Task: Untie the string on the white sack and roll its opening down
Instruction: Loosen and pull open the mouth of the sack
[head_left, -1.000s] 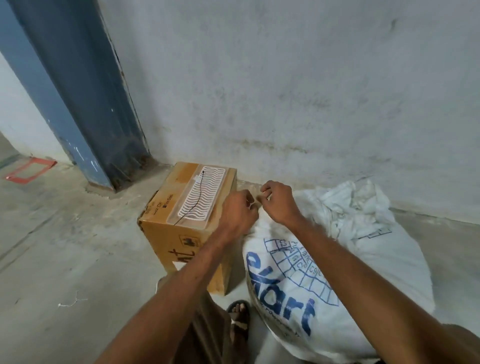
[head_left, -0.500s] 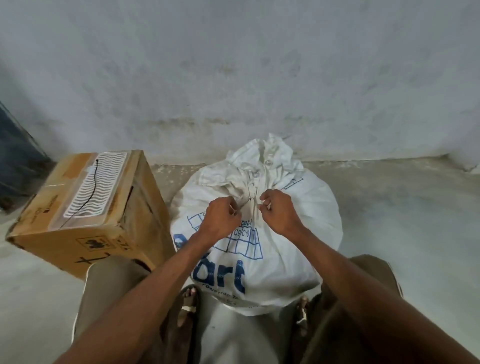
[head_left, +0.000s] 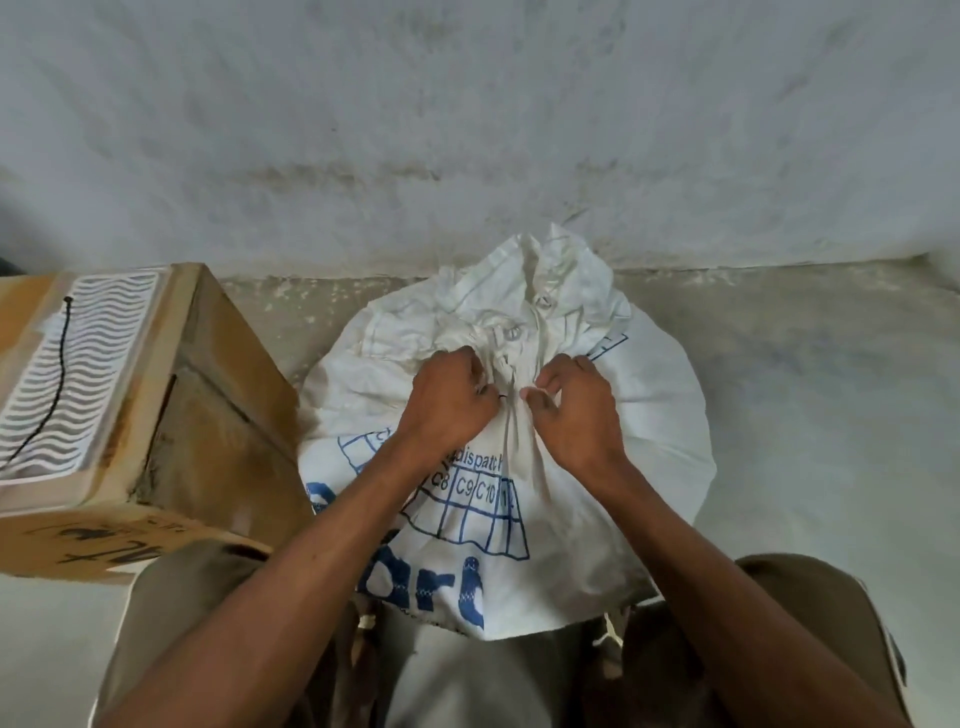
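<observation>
From my head view, my left hand (head_left: 449, 402) and right hand (head_left: 574, 410) pinch shut on the string (head_left: 506, 387) at the white sack (head_left: 649, 431)'s gathered neck; tugging the wrong strand could tighten the knot. The sack sits plump, blue-printed, between my knees beside a cardboard box (head_left: 218, 395).
</observation>
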